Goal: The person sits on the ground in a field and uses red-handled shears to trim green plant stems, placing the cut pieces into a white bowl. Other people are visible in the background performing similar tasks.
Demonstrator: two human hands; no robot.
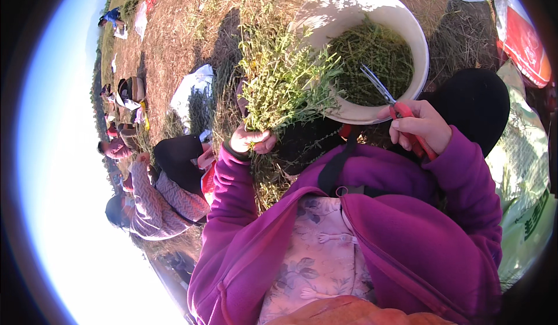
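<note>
My left hand is closed around the stems of a leafy bunch of green herb plants, whose tops spread up and to the right, over the rim of a white plastic bucket. Cut green sprigs lie inside the bucket. My right hand holds scissors with red handles at the bucket's near right rim. Their metal blades point up and left over the sprigs, away from the bunch. Whether the blades touch the sprigs I cannot tell.
A co-worker in a patterned top sits at the left; more people are farther off. A white sack lies on the dry grass with plants by it. On the right are a green and white bag and a red package. My black-clad knee is beside the bucket.
</note>
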